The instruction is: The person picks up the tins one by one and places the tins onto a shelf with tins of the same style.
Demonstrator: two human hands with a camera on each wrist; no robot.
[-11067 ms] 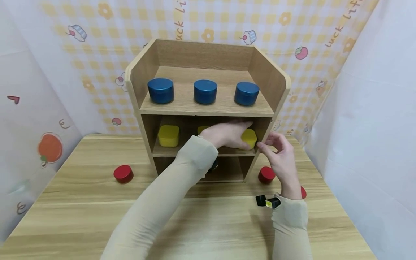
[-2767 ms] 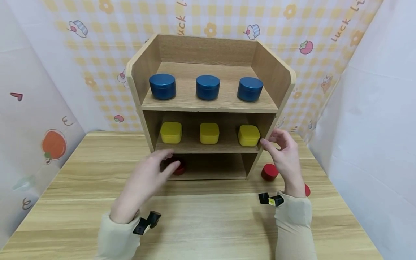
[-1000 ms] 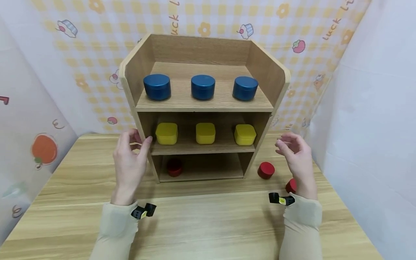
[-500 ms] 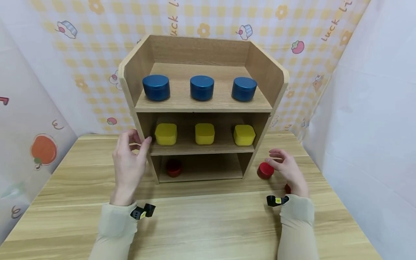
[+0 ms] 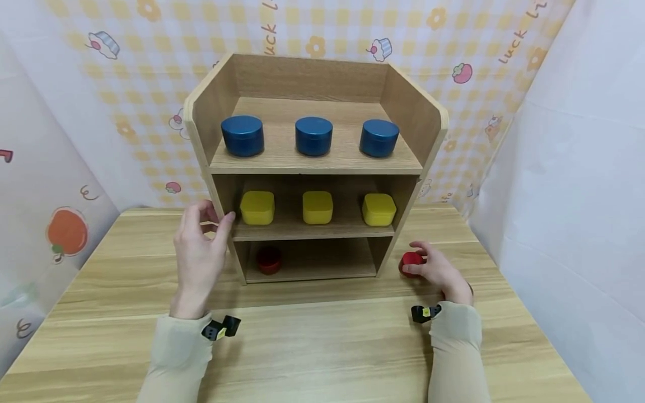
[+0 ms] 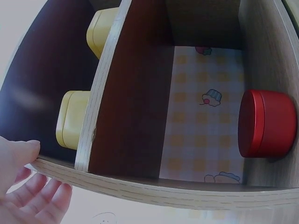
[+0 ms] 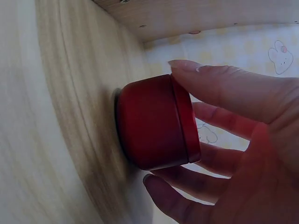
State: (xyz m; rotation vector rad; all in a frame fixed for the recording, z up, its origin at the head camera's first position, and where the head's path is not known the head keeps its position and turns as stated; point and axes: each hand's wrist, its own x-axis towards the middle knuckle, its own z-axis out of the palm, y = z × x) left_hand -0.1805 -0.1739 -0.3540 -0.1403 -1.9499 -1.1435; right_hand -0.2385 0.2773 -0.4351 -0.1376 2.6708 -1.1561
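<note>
At the front edge of the shelf unit's left side panel, my left hand [image 5: 200,249] grips the board, thumb [image 6: 29,151] on the inner face and the other fingers outside. My right hand [image 5: 437,273] is around a round red tin [image 5: 411,258] on the table, right of the unit. In the right wrist view the thumb lies at the edge of the lid of this tin [image 7: 154,123], the fingers curving round the other side. Another red tin [image 5: 269,261] stands at the left of the bottom shelf.
Three blue tins [image 5: 314,137] line the top of the wooden shelf unit [image 5: 316,169]. Three yellow tins [image 5: 317,207] stand along the middle shelf. A third red tin, seen earlier, is almost fully hidden behind my right wrist.
My right hand has come down from beside the shelf unit onto the red tin. Earlier, a red tin went from the table's left onto the bottom shelf, and my left hand then took the side panel.
</note>
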